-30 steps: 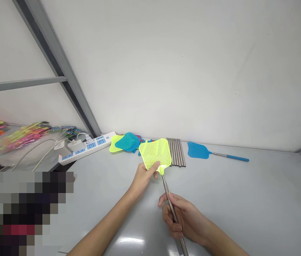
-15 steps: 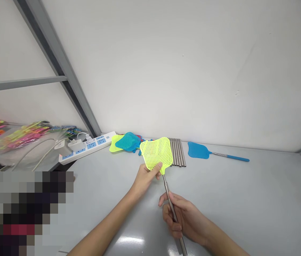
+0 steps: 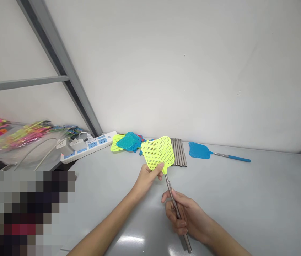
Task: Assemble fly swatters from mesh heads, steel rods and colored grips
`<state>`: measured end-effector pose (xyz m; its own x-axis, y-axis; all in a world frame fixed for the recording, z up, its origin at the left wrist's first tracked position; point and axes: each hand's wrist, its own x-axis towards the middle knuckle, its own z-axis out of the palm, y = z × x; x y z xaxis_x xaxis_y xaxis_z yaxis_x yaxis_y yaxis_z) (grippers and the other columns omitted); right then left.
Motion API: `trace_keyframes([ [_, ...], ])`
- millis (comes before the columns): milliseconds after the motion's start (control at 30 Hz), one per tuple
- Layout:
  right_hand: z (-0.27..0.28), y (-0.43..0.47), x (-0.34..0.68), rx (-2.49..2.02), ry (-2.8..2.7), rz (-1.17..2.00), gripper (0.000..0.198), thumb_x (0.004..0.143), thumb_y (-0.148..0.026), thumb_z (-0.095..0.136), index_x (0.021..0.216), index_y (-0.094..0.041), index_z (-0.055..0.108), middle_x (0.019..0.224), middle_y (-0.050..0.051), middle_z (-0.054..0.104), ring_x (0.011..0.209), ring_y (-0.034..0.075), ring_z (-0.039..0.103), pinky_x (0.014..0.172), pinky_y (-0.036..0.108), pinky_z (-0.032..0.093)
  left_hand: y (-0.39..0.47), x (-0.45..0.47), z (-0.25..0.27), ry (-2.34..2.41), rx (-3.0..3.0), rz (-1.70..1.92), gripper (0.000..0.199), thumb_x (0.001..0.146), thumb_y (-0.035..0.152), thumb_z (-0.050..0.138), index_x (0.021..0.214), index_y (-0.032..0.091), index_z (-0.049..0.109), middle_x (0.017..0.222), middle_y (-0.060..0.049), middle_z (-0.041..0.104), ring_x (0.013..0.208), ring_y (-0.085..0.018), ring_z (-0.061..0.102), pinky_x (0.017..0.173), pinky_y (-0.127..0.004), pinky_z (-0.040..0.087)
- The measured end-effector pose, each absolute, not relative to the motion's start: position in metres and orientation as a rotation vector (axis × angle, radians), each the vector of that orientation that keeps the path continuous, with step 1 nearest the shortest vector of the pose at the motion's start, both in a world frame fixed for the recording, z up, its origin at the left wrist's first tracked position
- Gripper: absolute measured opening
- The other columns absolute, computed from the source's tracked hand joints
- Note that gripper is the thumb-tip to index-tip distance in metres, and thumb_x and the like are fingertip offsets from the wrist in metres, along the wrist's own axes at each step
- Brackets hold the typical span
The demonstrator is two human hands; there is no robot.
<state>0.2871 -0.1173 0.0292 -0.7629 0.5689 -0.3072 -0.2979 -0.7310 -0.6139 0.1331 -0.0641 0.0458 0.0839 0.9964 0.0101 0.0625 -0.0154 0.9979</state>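
A yellow fly swatter head (image 3: 158, 153) with a perforated face is fitted on a metal telescopic rod (image 3: 175, 208). My left hand (image 3: 149, 177) pinches the lower edge of the head near its neck, thumb on top. Lower down, my right hand (image 3: 182, 215) wraps its fingers round the rod, whose bottom end shows below the hand. Behind the held swatter lie several metal rods (image 3: 180, 153) side by side. To their left is a pile of loose swatter heads, with a teal head (image 3: 129, 141) over a yellow head (image 3: 115, 145).
A blue fly swatter (image 3: 199, 150) with a blue grip lies at the right, near the wall. A white power strip (image 3: 86, 150) with plugs and cables runs along the left. Bagged colourful items (image 3: 23, 137) lie beyond it. A grey metal frame (image 3: 67, 67) rises at left.
The view has shifted slightly. The rod's bottom end now shows below my right hand. Both hands keep their hold on the swatter.
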Motion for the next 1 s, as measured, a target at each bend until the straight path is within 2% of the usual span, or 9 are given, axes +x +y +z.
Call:
trace_keyframes([
  [1000,0.0297,-0.1098,0.2912,-0.794,-0.674,2.5,0.033,0.081,-0.047,0.034,0.084,-0.018,0.05,0.052,-0.005,0.041,0.031,0.002,0.018,0.031,0.017,0.007,-0.0668,0.1386,0.0376,1.129,1.251,1.134,0.038,0.075,0.039,0.049,0.046,0.014,0.051,0.052,0.0,0.048,0.055,-0.01,0.045,0.057,-0.022,0.036],
])
